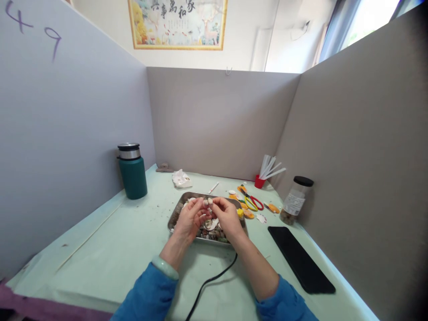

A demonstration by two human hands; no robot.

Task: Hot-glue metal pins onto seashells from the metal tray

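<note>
Both my hands hover over a metal tray (pixel 174 213) filled with several small shells and stones. My left hand (pixel 190 220) pinches a small pale shell (pixel 206 202) at its fingertips. My right hand (pixel 228 216) meets it from the right, its fingers closed on a second small pale shell (pixel 210 201) touching the first. I wear blue sleeves and a pale green bangle (pixel 165 267) on the left wrist.
A green flask (pixel 132 171) stands at the left wall. Scissors (pixel 251 201) with red and yellow handles, a red cup of white sticks (pixel 260 179), a black-lidded jar (pixel 296 200), a black phone (pixel 300 258) and a black cable (pixel 214 278) lie around the tray. Grey partitions enclose three sides.
</note>
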